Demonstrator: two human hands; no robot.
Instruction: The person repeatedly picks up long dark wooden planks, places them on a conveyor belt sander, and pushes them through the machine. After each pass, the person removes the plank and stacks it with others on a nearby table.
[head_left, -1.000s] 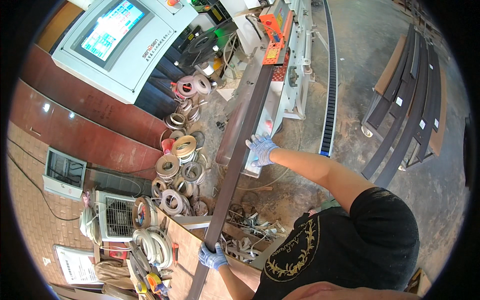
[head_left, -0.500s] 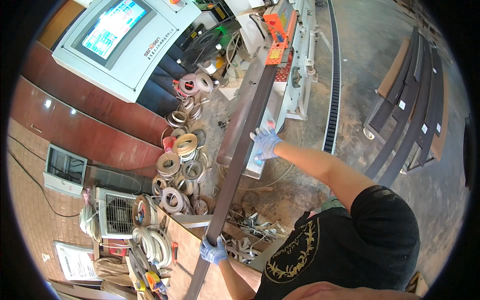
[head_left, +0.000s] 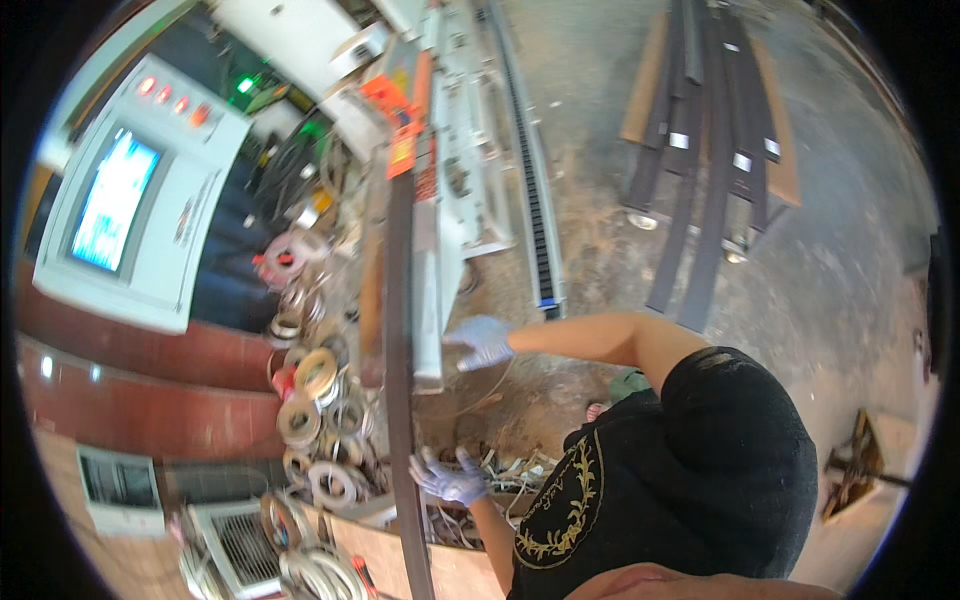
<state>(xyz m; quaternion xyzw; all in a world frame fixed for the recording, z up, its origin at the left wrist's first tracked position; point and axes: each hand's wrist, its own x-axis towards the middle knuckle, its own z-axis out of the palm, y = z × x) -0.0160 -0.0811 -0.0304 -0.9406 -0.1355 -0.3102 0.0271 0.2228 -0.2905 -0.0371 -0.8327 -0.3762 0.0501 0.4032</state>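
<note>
A long, narrow dark brown board (head_left: 401,330) runs lengthwise past me, its far end under the orange guard (head_left: 401,125) of a machine. My left hand (head_left: 450,477), in a pale glove, is beside the near part of the board with its fingers spread; the fingertips are at the board's edge, and contact is unclear. My right hand (head_left: 483,342), also gloved and slightly blurred, hovers off to the right of the board near the end of the machine's pale metal bed (head_left: 428,350). Its fingers are stretched out and hold nothing.
Rolls of edge banding (head_left: 315,375) are heaped on the floor to the left. Beyond them stands a control cabinet with a lit screen (head_left: 115,200). A black roller track (head_left: 527,150) runs along the machine's right. Farther right, a cart carries several dark boards (head_left: 710,150).
My left hand has loosened from around the board and spread its fingers. My right hand has come off the board to the right. The view has turned, shifting the scene leftward.
</note>
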